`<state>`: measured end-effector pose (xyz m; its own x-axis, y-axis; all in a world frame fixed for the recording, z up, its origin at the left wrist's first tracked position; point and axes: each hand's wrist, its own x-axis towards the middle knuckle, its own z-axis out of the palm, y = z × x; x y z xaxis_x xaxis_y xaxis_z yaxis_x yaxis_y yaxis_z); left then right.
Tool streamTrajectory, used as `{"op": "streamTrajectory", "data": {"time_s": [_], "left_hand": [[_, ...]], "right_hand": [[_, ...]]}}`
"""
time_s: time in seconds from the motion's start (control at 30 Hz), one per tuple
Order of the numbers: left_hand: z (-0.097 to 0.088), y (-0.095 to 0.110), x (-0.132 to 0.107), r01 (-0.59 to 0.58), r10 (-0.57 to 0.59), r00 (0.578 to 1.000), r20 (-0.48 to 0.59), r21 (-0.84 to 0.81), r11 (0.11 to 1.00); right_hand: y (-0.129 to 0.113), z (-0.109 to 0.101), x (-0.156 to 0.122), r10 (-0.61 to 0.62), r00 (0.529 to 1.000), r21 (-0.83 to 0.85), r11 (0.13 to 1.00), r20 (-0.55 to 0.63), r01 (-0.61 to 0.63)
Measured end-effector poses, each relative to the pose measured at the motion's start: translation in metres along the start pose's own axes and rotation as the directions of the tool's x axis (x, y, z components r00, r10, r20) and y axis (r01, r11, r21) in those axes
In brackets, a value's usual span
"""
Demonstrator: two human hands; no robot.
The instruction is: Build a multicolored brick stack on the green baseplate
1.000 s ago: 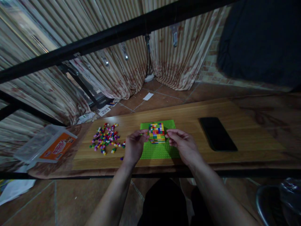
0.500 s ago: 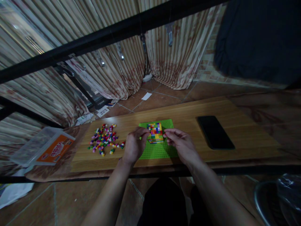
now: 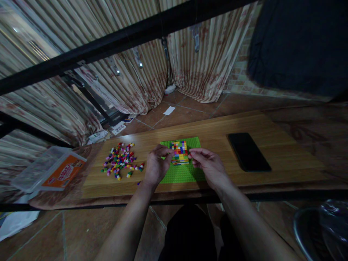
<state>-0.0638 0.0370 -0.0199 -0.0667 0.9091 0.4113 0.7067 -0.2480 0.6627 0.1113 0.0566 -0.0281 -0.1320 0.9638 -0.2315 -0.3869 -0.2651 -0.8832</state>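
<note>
The multicoloured toy-brick block [image 3: 179, 149] stands on the green studded baseplate [image 3: 186, 175], between the two hands. The left hand [image 3: 158, 164], thumb and fingers curled together, hides the baseplate's left part and meets the block's left edge in view. The right hand [image 3: 208, 164] is similarly pinched at the block's right edge; whether either grips a brick, I cannot tell. Both forearms are cut off by the frame's bottom edge.
</note>
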Motion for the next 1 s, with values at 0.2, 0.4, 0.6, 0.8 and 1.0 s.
{"op": "streamTrajectory", "data": {"time_s": [0.2,0.4,0.6,0.8,1.0], "left_hand": [[0.006,0.004,-0.016,-0.054,0.06,0.998,-0.035,0.153,0.987],[0.008,0.001,-0.028,-0.103,0.099,0.995,0.028,0.331,0.938],[0.001,0.005,-0.034,-0.055,0.055,0.998,0.008,0.274,0.96],[-0.002,0.033,-0.037,0.018,-0.014,0.997,-0.069,0.064,0.998],[0.006,0.055,-0.034,0.043,-0.052,0.997,-0.063,-0.132,0.99]], "right_hand": [[-0.001,0.0,-0.001,0.005,1.0,0.021,1.0,-0.004,-0.005],[0.0,0.001,-0.002,0.022,1.0,0.046,0.999,0.008,-0.022],[0.0,0.007,-0.004,0.038,0.999,0.086,0.995,0.029,-0.04],[-0.001,0.005,-0.007,0.078,0.983,0.155,0.982,0.165,-0.104],[-0.001,0.004,-0.009,0.067,0.957,0.151,0.982,0.282,-0.113]]}}
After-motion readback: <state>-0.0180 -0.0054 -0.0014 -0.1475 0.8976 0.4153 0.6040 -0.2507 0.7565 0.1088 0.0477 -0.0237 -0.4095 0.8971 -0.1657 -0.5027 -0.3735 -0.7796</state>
